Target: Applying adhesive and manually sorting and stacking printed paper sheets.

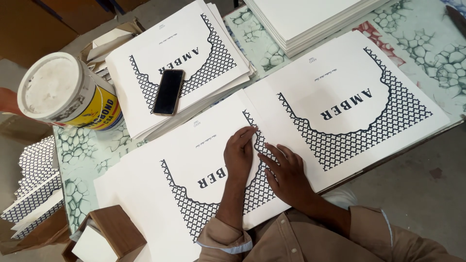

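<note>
Head view looks down on your tabletop (422, 43), covered in a pale green crackle-pattern sheet, with bare grey floor (417, 189) to its right and brown cardboard at the upper left. Across it lie large white printed sheets (335, 73) with dark lattice borders, a stack of plain white boards (310, 19), a white glue tub (63, 92) and a black phone (168, 91). Your left hand (240, 153) and right hand (287, 175) rest flat on the nearest printed sheet (189, 155), fingers (245, 133) released and spread, grasping nothing.
</note>
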